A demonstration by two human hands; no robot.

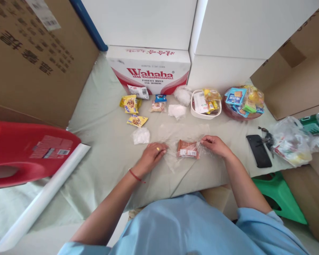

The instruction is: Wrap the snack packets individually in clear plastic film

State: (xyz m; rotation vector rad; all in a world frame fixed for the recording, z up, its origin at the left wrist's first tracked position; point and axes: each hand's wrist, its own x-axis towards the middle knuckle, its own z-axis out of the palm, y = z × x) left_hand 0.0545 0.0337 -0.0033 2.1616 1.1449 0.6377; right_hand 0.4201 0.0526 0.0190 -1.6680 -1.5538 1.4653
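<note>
At the near middle of the cloth-covered table (pixel 103 141), my left hand (pixel 152 153) is closed: fingers curled, tips pinching the left edge of a clear bag (pixel 175 134). My right hand (pixel 214 144) is closed in the same way, thumb and fingers gripping the right edge of that bag.

Between the two hands lies a reddish snack packet (pixel 187 148), flat, white label facing up, under the clear film. I cannot tell whether it sits fully inside.

Outward from the hands:
- A crumpled white wrapper (pixel 141 135) lies just beyond the left hand.
- Two yellow cookie packets (pixel 136 120) lie farther back on the left.
- A white basket (pixel 205 115) and a red bowl (pixel 230 112) stand side by side beyond the right hand — both filled with snack packs.
- A black phone (pixel 258 150) lies flat to the right of the right hand, apart from it.
- A Wahaha carton (pixel 149 69) stands at the far edge.
- A red stool (pixel 23 152) and a white film roll (pixel 39 202) lie at far left.
</note>
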